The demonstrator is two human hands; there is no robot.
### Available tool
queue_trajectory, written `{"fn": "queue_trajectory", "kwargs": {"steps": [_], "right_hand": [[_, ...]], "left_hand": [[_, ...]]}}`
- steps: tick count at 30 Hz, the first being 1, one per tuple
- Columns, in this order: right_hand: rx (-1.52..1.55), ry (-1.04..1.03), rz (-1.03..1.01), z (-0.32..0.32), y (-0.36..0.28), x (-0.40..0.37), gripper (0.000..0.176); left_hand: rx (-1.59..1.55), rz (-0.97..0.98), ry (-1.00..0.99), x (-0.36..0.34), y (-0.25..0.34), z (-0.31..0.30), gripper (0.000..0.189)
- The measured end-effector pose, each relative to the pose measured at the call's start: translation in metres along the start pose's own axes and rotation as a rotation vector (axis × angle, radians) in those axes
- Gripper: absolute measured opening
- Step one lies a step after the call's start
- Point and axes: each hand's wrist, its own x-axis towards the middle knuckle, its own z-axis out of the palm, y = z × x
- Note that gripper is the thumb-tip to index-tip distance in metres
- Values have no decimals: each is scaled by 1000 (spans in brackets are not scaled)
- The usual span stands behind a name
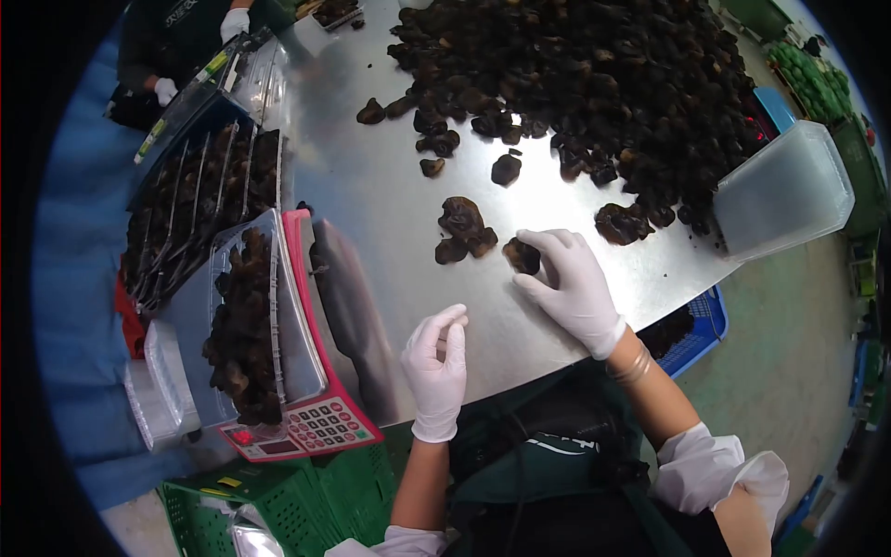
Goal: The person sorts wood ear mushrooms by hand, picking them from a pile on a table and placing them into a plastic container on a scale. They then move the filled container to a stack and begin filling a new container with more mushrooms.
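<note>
I have the right hand (pixel 580 292) pinching one dark fungus piece (pixel 522 257) at the counter (pixel 362 186), lifted or not unclear, beside a small cluster (pixel 461 219). Left hand (pixel 436 371) loosely curled, thumb and fingers parted, near pink scale (pixel 331 423).

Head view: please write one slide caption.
Gloved right hand holds a dark piece near a heap on a metal table.

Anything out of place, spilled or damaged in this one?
No obvious damage. The clear plastic stack looks tilted at the table's right edge, though lens distortion may exaggerate this. Several dark pieces lie apart from the heap, possibly just work in progress.
</note>
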Motion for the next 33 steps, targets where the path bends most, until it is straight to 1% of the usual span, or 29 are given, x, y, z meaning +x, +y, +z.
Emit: {"fn": "queue_trajectory", "kwargs": {"steps": [4,6,7,8,9,10,11,12,13,14,15,16,17,18,19,20,22,23,24,25,26,27,28,29,30,31,32,33], "right_hand": [[-102,-38,-57,8,13,18,30],[265,-67,113,5,8,17,26],[546,-126,186,11,4,15,26],[676,-214,185,10,-4,11,26],[584,-318,122,0,-14,17,27],[491,-417,57,-5,-21,24,29],[437,-399,49,1,-17,29,32],[478,-315,67,12,-14,37,32],[352,-256,8,19,-12,51,30],[225,-197,-49,25,-7,66,28],[162,-194,-169,34,1,76,27],[163,-193,-171,38,8,83,27],[111,-225,-184,40,13,89,27],[59,-258,-195,40,14,92,27],[86,-321,-25,37,15,95,23],[82,-330,-32,32,14,94,23],[381,-160,137,18,6,84,20],[429,-202,238,9,-3,78,19],[424,-194,148,6,-2,67,20],[496,-264,108,0,-13,56,20],[569,-333,70,-6,-22,48,20],[626,-455,-31,-6,-19,45,21],[556,-532,-15,-9,-19,43,23],[507,-452,47,-5,-20,44,24],[456,-370,106,0,-21,48,24],[279,-325,16,7,-14,56,35],[277,-318,10,14,-11,61,35],[123,-300,-77,22,-10,64,37]], "left_hand": [[-30,-56,-45,-3,-1,-6,23],[-673,-321,-66,-4,-4,-8,37],[-677,-324,-61,0,9,-6,37],[-1006,-548,-40,5,28,-2,42],[-1333,-769,-17,9,39,0,47],[-1334,-766,-14,9,33,-1,47],[-1365,-737,-106,8,20,-2,48],[-1392,-710,-200,6,6,-4,50],[-1428,-666,-246,7,-6,-6,44],[-1426,-670,-245,3,-11,-8,44],[-1265,-616,-232,2,-11,-9,41],[-1104,-559,-217,2,-12,-11,38],[-1103,-558,-215,2,-9,-12,38],[-1026,-547,-175,2,-3,-13,36],[-953,-534,-133,2,-1,-13,34],[-960,-533,-123,2,-2,-14,34],[-895,-476,-167,2,-6,-16,42],[-900,-475,-158,3,-3,-14,42],[-985,-506,-152,5,3,-10,49],[-1070,-538,-146,8,8,-8,56],[-1070,-540,-143,11,10,-8,56],[-1208,-628,-146,13,12,-9,61],[-1346,-717,-151,15,15,-9,66],[-1226,-745,-91,16,21,-10,57],[-1228,-743,-99,14,12,-12,57],[-1212,-686,-169,9,-3,-15,51],[-1193,-625,-237,7,-13,-16,45],[-1244,-690,-194,8,-6,-17,36]]}}
